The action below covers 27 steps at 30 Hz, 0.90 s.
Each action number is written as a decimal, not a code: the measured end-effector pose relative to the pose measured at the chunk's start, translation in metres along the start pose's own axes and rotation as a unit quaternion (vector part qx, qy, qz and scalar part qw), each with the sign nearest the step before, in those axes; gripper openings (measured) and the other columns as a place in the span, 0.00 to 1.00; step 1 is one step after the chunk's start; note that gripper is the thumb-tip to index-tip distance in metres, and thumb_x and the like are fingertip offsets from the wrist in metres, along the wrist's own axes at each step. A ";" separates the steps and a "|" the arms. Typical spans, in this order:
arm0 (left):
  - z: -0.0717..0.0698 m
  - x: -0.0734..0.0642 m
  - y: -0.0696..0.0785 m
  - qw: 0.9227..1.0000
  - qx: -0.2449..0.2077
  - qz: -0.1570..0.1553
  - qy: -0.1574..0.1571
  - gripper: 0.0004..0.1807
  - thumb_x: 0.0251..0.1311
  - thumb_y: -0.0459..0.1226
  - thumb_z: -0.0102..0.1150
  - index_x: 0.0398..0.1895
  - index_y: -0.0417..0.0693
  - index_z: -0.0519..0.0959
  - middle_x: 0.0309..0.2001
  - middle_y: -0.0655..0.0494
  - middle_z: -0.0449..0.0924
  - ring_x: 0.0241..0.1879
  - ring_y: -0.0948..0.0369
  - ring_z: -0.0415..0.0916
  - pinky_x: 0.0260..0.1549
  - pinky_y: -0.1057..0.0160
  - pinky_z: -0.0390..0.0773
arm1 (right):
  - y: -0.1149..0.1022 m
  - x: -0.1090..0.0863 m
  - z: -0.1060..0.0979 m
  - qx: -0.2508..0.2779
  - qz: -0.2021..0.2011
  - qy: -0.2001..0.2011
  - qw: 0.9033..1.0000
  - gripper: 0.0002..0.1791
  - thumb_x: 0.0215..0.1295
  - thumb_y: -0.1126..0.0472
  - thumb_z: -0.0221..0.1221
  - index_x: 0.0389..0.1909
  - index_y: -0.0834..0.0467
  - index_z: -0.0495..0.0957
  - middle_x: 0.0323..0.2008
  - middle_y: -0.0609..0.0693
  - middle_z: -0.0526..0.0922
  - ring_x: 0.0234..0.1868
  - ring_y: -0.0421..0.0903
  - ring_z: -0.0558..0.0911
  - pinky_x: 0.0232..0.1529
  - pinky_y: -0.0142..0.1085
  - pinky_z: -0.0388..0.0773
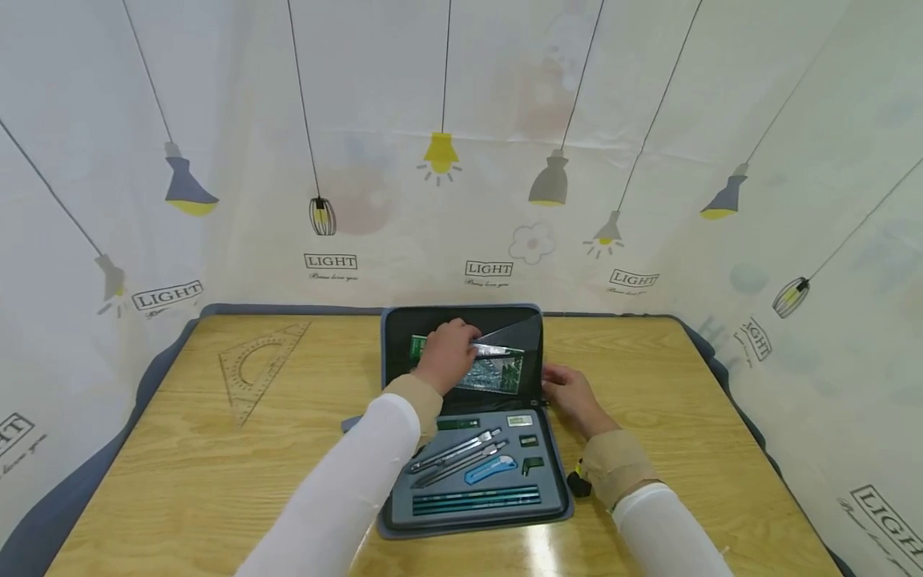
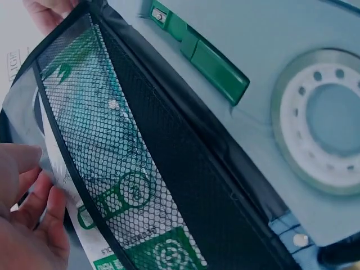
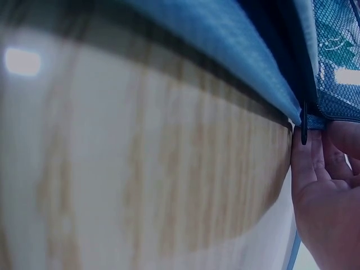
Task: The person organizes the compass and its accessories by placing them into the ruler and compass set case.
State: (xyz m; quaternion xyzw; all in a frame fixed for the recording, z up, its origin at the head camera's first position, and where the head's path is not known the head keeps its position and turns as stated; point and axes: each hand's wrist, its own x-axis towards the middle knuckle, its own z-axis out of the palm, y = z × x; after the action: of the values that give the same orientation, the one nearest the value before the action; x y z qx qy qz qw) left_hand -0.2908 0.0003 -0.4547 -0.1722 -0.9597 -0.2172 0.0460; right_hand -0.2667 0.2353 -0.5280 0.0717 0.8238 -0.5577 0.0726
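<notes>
A zippered drawing-set case (image 1: 566, 501) lies unfolded on the table, its lid standing up at the back. At the lid's mesh pocket (image 2: 104, 129), my left hand (image 1: 449, 353) pinches a clear plastic set square (image 1: 515, 330) by its edge. Part of that set square shows above the pocket's rim in the left wrist view. A white and green printed sheet (image 2: 93, 244) sits in the pocket behind the mesh. My right hand (image 1: 573, 394) grips the lid's right edge near the hinge, thumb on the inner side. A zipper pull (image 3: 304, 124) hangs beside its fingers.
The grey tray holds two compasses (image 1: 461, 461), a blue cutter (image 1: 490, 470), pencils (image 1: 476, 501), an eraser (image 1: 519, 421) and a white ring-shaped piece (image 2: 287, 124). Another clear set square (image 1: 245, 401) lies on the table's left. A small black and yellow item (image 1: 579, 483) is by my right sleeve.
</notes>
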 end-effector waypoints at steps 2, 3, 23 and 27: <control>0.002 0.001 0.003 1.000 0.022 -0.010 0.005 0.11 0.63 0.41 0.58 0.46 0.50 0.82 0.43 0.54 0.79 0.44 0.54 0.76 0.47 0.53 0.75 | 0.000 -0.001 -0.001 -0.002 0.004 0.001 1.000 0.21 0.67 0.73 0.45 0.61 0.67 0.69 0.56 0.64 0.75 0.56 0.54 0.74 0.57 0.46 0.73; 0.002 0.002 0.004 0.999 0.034 -0.014 0.005 0.10 0.63 0.41 0.57 0.45 0.51 0.82 0.41 0.54 0.79 0.44 0.54 0.76 0.46 0.53 0.75 | 0.000 -0.001 -0.001 -0.003 0.007 0.001 1.000 0.21 0.67 0.73 0.45 0.61 0.66 0.69 0.56 0.64 0.75 0.56 0.54 0.74 0.57 0.46 0.73; -0.012 0.004 0.010 0.997 -0.013 -0.079 0.011 0.08 0.65 0.41 0.55 0.42 0.50 0.80 0.38 0.56 0.83 0.38 0.57 0.79 0.45 0.55 0.76 | -0.002 0.000 -0.004 -0.030 -0.011 -0.012 0.999 0.20 0.67 0.71 0.47 0.59 0.65 0.71 0.53 0.62 0.77 0.54 0.53 0.77 0.54 0.44 0.75; -0.011 0.008 0.005 0.995 -0.041 -0.090 0.014 0.09 0.65 0.42 0.54 0.43 0.51 0.81 0.41 0.56 0.83 0.39 0.58 0.79 0.43 0.57 0.77 | 0.000 0.003 -0.002 -0.030 -0.016 -0.006 0.999 0.20 0.67 0.72 0.47 0.58 0.66 0.72 0.52 0.63 0.78 0.52 0.53 0.77 0.52 0.43 0.77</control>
State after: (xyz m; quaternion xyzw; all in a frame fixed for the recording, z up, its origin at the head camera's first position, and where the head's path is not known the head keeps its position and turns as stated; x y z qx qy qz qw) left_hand -0.2960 0.0025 -0.4415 -0.0835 -0.9609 -0.2622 0.0321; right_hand -0.2700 0.2373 -0.5281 0.0526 0.8409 -0.5340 0.0707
